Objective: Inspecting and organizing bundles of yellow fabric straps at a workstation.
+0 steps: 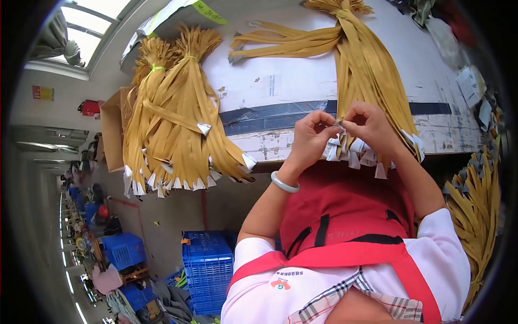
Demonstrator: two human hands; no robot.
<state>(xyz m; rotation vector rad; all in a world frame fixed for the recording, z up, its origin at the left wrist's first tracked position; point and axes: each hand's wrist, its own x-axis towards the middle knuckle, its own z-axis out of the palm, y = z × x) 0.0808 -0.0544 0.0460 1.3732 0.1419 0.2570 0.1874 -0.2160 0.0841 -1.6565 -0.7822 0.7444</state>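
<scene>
A large bundle of mustard-yellow fabric straps (372, 65) lies over the cardboard surface, tied near its far end, with white-tipped ends hanging past the near edge. At that edge my left hand (313, 139), with a pale bangle at the wrist, pinches a strap end (339, 123) between thumb and finger. Close against it, my right hand (371, 128) pinches the same end from the other side. My fingers mostly cover that small piece. White tips (353, 154) dangle just below my hands. Several straps (286, 40) fan out leftward from the bundle.
Two more tied strap bundles (189, 108) hang over the edge at left, beside a cardboard box (112, 129). Dark tape (270, 117) crosses the cardboard. Stacked blue crates (208, 270) stand on the floor. More yellow straps (475, 210) hang at far right.
</scene>
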